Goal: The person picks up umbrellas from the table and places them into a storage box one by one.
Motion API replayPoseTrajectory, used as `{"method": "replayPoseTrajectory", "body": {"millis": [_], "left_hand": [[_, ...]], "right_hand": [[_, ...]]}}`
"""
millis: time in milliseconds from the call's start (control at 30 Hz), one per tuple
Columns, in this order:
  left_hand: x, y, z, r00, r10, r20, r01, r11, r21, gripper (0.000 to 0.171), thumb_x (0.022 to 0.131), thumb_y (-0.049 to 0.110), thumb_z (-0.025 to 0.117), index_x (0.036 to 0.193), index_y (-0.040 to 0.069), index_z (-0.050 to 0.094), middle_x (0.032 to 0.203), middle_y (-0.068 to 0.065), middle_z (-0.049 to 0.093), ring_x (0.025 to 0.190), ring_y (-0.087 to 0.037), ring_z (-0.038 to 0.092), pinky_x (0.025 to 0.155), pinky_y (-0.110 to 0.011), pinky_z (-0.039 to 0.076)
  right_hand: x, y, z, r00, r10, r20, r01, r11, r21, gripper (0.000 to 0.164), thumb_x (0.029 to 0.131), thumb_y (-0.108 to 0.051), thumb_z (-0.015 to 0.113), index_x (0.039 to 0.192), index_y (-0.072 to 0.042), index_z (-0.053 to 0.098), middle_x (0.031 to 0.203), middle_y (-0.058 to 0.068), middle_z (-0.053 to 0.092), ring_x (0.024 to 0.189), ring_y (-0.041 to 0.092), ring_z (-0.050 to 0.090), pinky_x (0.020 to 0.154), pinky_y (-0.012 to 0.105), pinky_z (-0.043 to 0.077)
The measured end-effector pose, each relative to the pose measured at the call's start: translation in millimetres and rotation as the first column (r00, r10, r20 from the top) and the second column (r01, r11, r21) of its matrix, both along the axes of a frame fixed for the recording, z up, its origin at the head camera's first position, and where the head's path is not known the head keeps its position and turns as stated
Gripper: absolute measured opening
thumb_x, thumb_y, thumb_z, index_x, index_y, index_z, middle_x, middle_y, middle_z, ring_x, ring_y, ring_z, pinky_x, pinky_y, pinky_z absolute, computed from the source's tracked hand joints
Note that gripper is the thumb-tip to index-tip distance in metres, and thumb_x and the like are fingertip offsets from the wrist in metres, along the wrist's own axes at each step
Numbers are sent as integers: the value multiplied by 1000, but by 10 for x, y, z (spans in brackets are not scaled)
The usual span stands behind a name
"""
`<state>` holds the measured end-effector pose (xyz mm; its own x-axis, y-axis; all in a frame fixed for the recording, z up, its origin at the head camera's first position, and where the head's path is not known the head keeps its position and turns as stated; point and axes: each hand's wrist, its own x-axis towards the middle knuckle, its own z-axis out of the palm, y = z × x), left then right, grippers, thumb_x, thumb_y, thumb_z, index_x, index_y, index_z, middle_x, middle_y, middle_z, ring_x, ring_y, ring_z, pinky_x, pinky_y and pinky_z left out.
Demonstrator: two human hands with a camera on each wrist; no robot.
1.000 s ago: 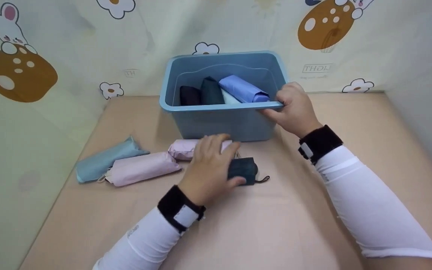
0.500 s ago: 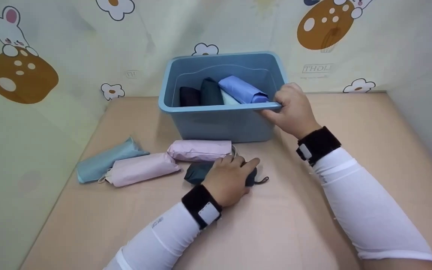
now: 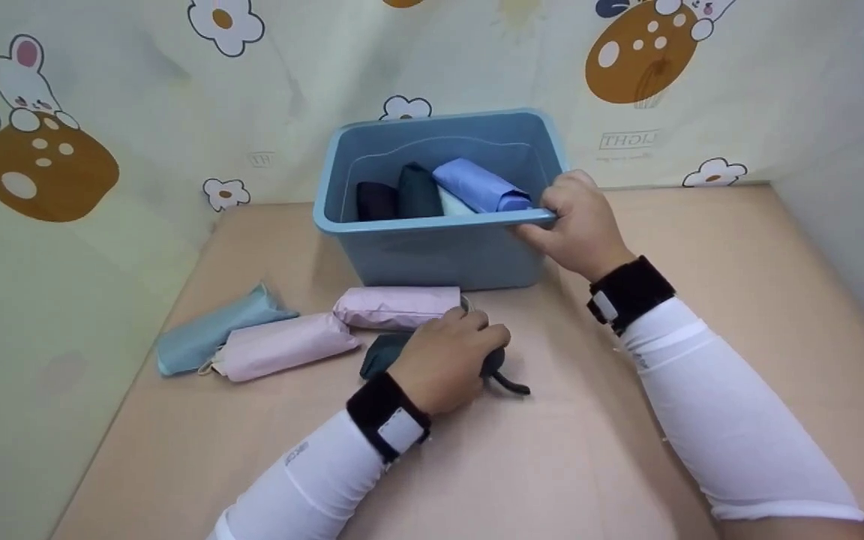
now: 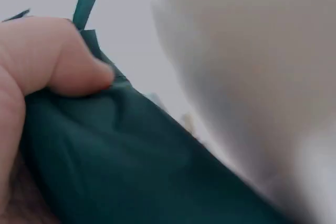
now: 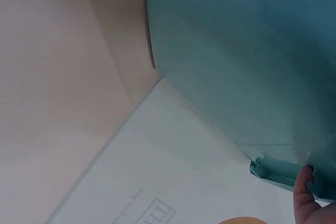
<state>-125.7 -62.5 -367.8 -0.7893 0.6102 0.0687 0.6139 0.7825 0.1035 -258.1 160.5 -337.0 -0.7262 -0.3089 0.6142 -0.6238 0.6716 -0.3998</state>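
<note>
My left hand [image 3: 443, 367] grips a dark green folded umbrella [image 3: 383, 356], palm down over its middle. The umbrella's wrist loop [image 3: 511, 386] sticks out past my fingers to the right. In the left wrist view the thumb [image 4: 79, 64] presses into the umbrella's green fabric [image 4: 131, 156]. At the back, my right hand [image 3: 582, 229] holds the front right corner of a blue plastic bin [image 3: 439, 259], with the fingers over its rim. A periwinkle folded umbrella [image 3: 481, 185] lies in the bin beside a dark green bundle [image 3: 418, 193], a blackish one [image 3: 376, 201] and something pale.
Just behind the left hand lies a pink folded umbrella [image 3: 402, 307]. Another pink folded umbrella [image 3: 286, 346] and a light blue one [image 3: 218, 334] lie to its left on the beige tabletop [image 3: 552, 450]. A patterned wall covering [image 3: 312, 82] rises behind the bin.
My left hand came down from above the umbrellas onto the dark green one and closed round it, and the loop swung down. My right hand stays on the bin's rim.
</note>
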Motion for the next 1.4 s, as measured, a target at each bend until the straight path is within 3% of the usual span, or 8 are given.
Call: {"method": "replayPoseTrajectory", "body": {"millis": [267,467,667,800,1000,1167,1267,1400], "left_hand": [[16,-282,412,998,39,-59,-27,979,200,26,97,11,71,121,15,62,107,-1,63,98,-20,58,90,-36,56],[73,-502,787,977,45,-209,13,963,270,37,94,17,80,126,13,62,114,-2,66,104,-22,61,96,-38,57],[53,-674,1160,916,54,-397,81,946,315,50,89,11,83,135,10,64,123,-7,69,111,-29,60,97,-41,54],[0,-725,1330,866,127,-484,63,932,358,36,91,11,82,125,11,73,117,-9,70,106,-35,57,91,-43,53],[-6,-715,1408,904,214,-370,-44,908,416,15,91,11,82,102,5,74,102,-13,66,93,-34,52,74,-39,41],[26,-699,1558,915,190,-357,-8,891,453,16,94,13,79,106,4,74,106,-14,64,99,-34,50,75,-38,44],[-16,-736,1672,886,205,-415,22,877,479,19,97,20,77,108,4,73,108,-16,63,102,-35,49,77,-39,45],[-168,-823,1717,821,287,-493,37,836,547,21,100,25,72,106,5,74,110,-21,60,105,-38,46,83,-42,41]], "right_hand": [[3,-1,-20,1000,-2,-10,2,1000,-12,53,85,-28,87,60,-7,46,65,8,42,81,33,48,71,36,30],[-3,-4,-23,1000,1,-19,-2,1000,-20,53,85,-30,87,59,-7,48,65,8,42,80,32,46,71,36,30],[9,-5,-20,1000,1,-9,-1,1000,-28,53,86,-30,87,60,-7,47,67,8,43,82,32,47,71,36,31],[7,-9,-24,1000,2,-9,-2,1000,-29,53,86,-29,87,60,-7,47,67,8,43,83,33,47,71,36,31],[8,-6,-37,1000,0,-9,0,1000,-30,54,85,-30,88,60,-7,46,67,8,42,85,33,48,72,37,31],[16,18,-16,1000,-4,-18,4,999,-40,54,84,-28,88,59,-7,46,66,7,40,83,33,47,72,37,30],[18,18,-11,1000,0,-20,-1,999,-39,54,85,-28,88,59,-8,44,66,7,40,82,34,47,72,37,30],[10,-13,-22,1000,9,-16,-9,999,-36,54,85,-28,87,59,-8,44,66,7,40,82,34,47,72,37,30]]}}
